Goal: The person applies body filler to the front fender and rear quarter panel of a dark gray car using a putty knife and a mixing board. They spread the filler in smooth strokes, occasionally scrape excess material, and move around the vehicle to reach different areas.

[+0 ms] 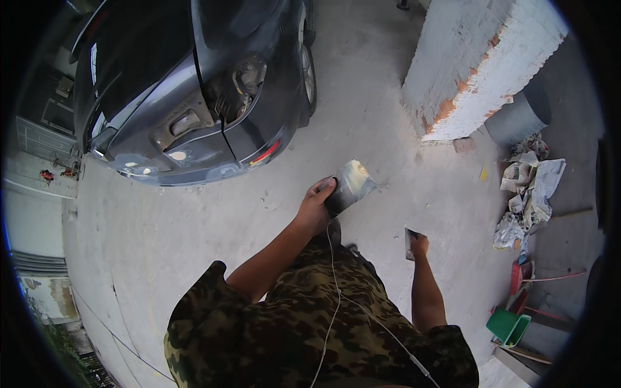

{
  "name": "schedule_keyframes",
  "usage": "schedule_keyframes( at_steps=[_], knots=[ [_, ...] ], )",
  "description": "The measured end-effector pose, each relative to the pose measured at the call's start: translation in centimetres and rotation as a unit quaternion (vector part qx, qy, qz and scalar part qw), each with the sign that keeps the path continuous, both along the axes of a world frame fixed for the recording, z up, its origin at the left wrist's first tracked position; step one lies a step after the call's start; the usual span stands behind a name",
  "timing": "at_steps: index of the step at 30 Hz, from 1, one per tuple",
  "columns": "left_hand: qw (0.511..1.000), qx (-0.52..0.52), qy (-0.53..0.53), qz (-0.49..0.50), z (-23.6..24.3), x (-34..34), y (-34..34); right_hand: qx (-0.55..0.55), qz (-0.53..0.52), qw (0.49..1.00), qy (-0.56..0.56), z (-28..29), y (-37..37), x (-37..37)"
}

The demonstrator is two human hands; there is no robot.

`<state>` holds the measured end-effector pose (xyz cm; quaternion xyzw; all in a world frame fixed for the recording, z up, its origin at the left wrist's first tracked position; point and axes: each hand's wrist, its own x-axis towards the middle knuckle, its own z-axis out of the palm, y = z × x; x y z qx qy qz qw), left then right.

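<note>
Two tools are in hand: the left hand (315,205) clamps a flat mixing board (350,185) by its near corner, thumb on top, tilted so its pale smear of filler faces up. The right hand (419,246) is closed on a small putty knife (409,242), blade upright and apart from the board. Ahead stands a dark car (194,97) with patched rear panels; bare concrete floor (213,220) lies between. Crumpled papers (527,191) and a brick pillar (479,64) crowd the right.
</note>
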<state>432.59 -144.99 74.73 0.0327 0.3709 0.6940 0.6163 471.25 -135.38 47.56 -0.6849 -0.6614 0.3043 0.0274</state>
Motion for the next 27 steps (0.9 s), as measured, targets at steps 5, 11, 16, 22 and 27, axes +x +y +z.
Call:
schedule_keyframes(
  at_steps=[5,11,16,22,27],
  knots=[
    [0.999,0.005,-0.019,-0.04,-1.5,0.4,7.8,-0.002,0.032,0.999,0.024,-1.5,0.7,-3.4],
    [0.995,0.017,-0.028,-0.094,-3.1,-1.5,20.6,-0.112,-0.073,0.989,-0.065,-3.0,2.5,1.3],
    [0.993,-0.003,-0.056,-0.103,-3.5,-6.4,31.0,-0.16,-0.231,0.954,-0.109,-0.5,4.4,4.0],
    [0.996,-0.007,-0.062,-0.067,-3.7,-14.4,40.3,-0.069,-0.214,0.971,-0.084,0.3,18.1,-2.2],
    [0.999,-0.004,-0.05,-0.001,-4.0,-19.5,42.8,-0.017,-0.035,0.998,-0.05,-1.0,34.3,-11.6]
  ],
)
